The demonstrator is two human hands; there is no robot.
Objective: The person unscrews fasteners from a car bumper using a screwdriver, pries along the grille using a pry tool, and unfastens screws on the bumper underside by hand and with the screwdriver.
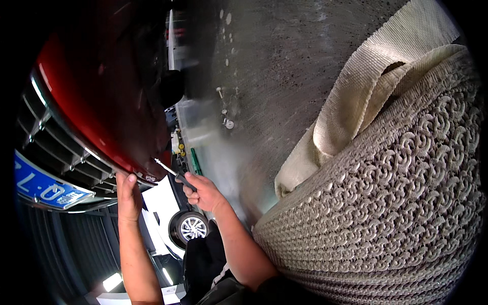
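Note:
A red car bumper point(76, 109) with a chrome-edged dark grille point(66, 147) curves down the left side. My left hand point(130, 201) touches the lower end of the bumper beside the grille, fingers and thumb stretched toward it and slightly apart; some fingers are hidden. My right hand point(204, 194) is closed around the dark handle of a screwdriver point(165, 166) with a thin silver shaft. The shaft points up and left at the dark underside of the red part. Its tip appears close to that surface; I cannot tell whether it touches.
A blue number plate point(48, 184) sits below the grille. Small metal parts point(227, 122) lie on the grey floor point(274, 76). A pale strap point(356, 91) and large textured woven fabric point(376, 203) fill the right. Behind my arms stands a white car with a wheel point(193, 227).

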